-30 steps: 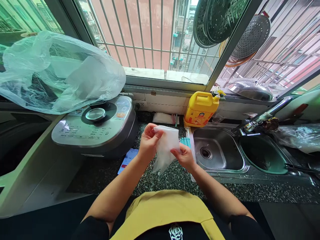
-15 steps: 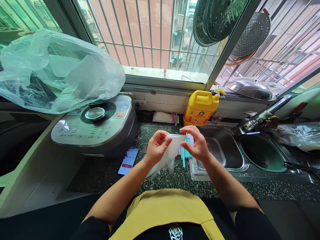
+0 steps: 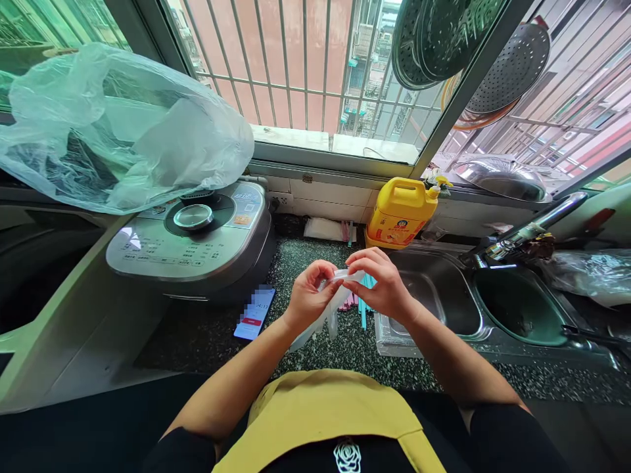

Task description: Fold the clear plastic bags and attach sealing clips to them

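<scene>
The right hand [image 3: 379,282], spread wider half a second ago, is now pinching the upper edge of the plastic bag [image 3: 337,305] above the table [image 3: 355,348] alongside the pinching left hand [image 3: 311,295], so both are controlling that edge.

Left hand [image 3: 311,295] and right hand [image 3: 382,286] pinching a plastic bag [image 3: 336,305], phone [image 3: 254,323] at 9 o'clock from it, sink [image 3: 438,299] over at 3.
</scene>
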The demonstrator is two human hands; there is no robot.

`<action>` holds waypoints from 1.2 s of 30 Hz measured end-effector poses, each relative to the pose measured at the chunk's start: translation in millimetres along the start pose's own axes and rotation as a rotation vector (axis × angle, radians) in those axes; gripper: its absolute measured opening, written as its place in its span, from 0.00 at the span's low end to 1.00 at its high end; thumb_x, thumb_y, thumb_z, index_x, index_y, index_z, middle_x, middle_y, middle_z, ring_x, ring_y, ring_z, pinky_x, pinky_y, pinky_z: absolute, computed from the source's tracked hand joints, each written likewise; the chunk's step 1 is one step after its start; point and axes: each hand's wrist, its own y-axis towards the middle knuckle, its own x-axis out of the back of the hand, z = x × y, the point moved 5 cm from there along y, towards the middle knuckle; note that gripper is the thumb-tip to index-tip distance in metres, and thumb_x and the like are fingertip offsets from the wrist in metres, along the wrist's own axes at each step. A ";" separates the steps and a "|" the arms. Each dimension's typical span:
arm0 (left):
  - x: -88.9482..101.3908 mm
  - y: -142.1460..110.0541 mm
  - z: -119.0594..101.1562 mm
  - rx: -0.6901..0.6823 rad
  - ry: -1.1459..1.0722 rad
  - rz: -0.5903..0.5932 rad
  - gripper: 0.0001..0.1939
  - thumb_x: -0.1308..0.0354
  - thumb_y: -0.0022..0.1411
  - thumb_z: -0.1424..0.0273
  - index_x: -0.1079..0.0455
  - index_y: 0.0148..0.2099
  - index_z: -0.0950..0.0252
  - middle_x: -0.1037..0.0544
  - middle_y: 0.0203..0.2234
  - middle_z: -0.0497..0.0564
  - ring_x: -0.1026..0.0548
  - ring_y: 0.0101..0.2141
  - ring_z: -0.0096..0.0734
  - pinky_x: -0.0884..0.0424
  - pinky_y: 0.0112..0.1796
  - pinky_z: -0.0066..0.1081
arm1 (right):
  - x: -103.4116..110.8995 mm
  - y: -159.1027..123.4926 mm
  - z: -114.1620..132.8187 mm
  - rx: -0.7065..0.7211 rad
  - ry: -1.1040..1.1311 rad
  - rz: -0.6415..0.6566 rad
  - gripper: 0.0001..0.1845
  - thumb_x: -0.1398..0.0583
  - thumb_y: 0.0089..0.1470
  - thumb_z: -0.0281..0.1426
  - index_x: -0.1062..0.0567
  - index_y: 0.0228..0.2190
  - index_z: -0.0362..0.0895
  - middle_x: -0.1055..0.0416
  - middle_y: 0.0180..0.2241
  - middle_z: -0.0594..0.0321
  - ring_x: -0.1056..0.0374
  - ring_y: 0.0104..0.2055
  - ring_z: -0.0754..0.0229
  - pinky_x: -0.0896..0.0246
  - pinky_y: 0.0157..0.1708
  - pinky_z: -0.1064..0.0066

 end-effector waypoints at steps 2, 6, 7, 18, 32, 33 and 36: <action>-1.0 0.3 -1.5 -0.020 0.033 0.024 0.16 0.36 0.50 0.61 0.38 0.26 0.65 0.31 0.27 0.47 0.33 0.28 0.25 0.35 0.30 0.26 | 0.2 0.7 -0.3 -0.004 0.003 0.018 0.06 0.37 0.50 0.33 0.31 0.28 0.46 0.28 0.34 0.58 0.35 0.38 0.57 0.40 0.40 0.63; -2.5 0.8 -5.7 -0.128 0.130 0.082 0.13 0.38 0.53 0.63 0.37 0.26 0.64 0.30 0.27 0.49 0.31 0.31 0.28 0.34 0.34 0.28 | 0.7 1.0 -1.1 0.026 0.007 0.094 0.06 0.38 0.50 0.32 0.30 0.29 0.46 0.27 0.35 0.59 0.35 0.38 0.57 0.41 0.40 0.63; -2.9 0.7 -6.4 -0.155 0.148 0.096 0.12 0.39 0.54 0.64 0.37 0.26 0.64 0.29 0.27 0.49 0.31 0.31 0.28 0.34 0.35 0.28 | 0.1 0.5 -1.9 0.034 -0.003 0.129 0.05 0.38 0.50 0.32 0.30 0.28 0.46 0.27 0.35 0.59 0.35 0.38 0.57 0.41 0.40 0.63; 4.9 3.8 -15.8 -0.129 0.050 0.205 0.15 0.46 0.59 0.57 0.29 0.40 0.63 0.24 0.36 0.55 0.28 0.39 0.34 0.33 0.43 0.34 | 5.0 -4.6 -3.7 0.066 -0.087 0.179 0.08 0.41 0.54 0.31 0.31 0.24 0.45 0.26 0.29 0.60 0.35 0.33 0.59 0.42 0.36 0.66; 5.5 24.5 -21.7 0.016 0.300 0.291 0.10 0.39 0.53 0.65 0.29 0.27 0.67 0.26 0.23 0.50 0.30 0.27 0.28 0.34 0.32 0.28 | 4.5 -6.2 5.2 0.080 -0.044 0.249 0.09 0.43 0.55 0.29 0.31 0.23 0.45 0.29 0.28 0.59 0.38 0.32 0.59 0.40 0.34 0.66; 7.3 23.1 -17.9 0.049 0.253 0.256 0.10 0.39 0.53 0.64 0.29 0.27 0.67 0.26 0.23 0.50 0.31 0.26 0.28 0.34 0.31 0.28 | 4.7 -6.6 4.8 0.068 -0.033 0.246 0.09 0.44 0.55 0.29 0.32 0.23 0.45 0.29 0.28 0.59 0.38 0.32 0.59 0.40 0.34 0.66; 11.4 17.1 -6.6 0.107 0.051 0.179 0.14 0.40 0.54 0.59 0.33 0.29 0.66 0.25 0.26 0.50 0.30 0.27 0.27 0.34 0.30 0.27 | 5.7 -6.9 2.8 0.031 -0.002 0.231 0.10 0.43 0.54 0.28 0.32 0.22 0.45 0.30 0.27 0.60 0.38 0.32 0.59 0.40 0.34 0.66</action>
